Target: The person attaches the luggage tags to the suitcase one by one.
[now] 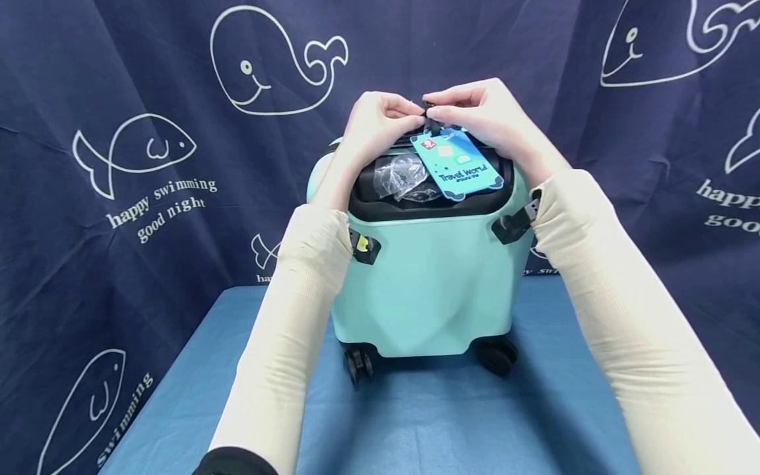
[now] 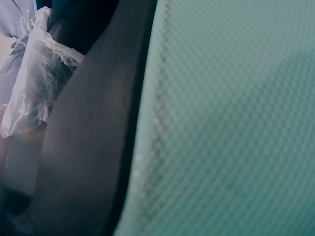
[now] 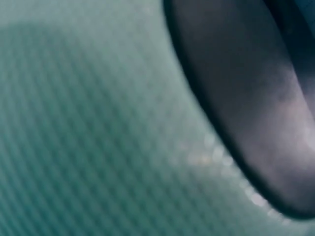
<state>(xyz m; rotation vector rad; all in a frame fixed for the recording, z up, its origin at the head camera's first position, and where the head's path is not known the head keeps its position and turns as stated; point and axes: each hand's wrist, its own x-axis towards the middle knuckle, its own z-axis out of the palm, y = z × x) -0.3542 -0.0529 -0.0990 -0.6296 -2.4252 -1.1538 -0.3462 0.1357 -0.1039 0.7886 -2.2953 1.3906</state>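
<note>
A mint-green suitcase (image 1: 427, 284) with black trim stands upright on its wheels. A blue luggage tag (image 1: 456, 163) printed "Travel World" hangs over its black top recess by a black strap (image 1: 435, 125). My left hand (image 1: 382, 122) and right hand (image 1: 489, 115) meet above the suitcase, thumbs and fingertips pinching the black strap. Clear plastic wrap (image 1: 399, 175) covers part of the handle area beside the tag. The left wrist view shows that plastic wrap (image 2: 37, 73) and the textured green shell (image 2: 231, 123). Close up in the right wrist view are the shell (image 3: 98, 128) and black trim (image 3: 246, 98); neither wrist view shows fingers.
A blue cloth (image 1: 415, 422) covers the table under the suitcase. Behind it hangs a navy curtain (image 1: 392, 46) with white whale and fish drawings. Black wheels (image 1: 497, 356) touch the cloth. Black camera mounts (image 1: 512, 226) sit at both wrists.
</note>
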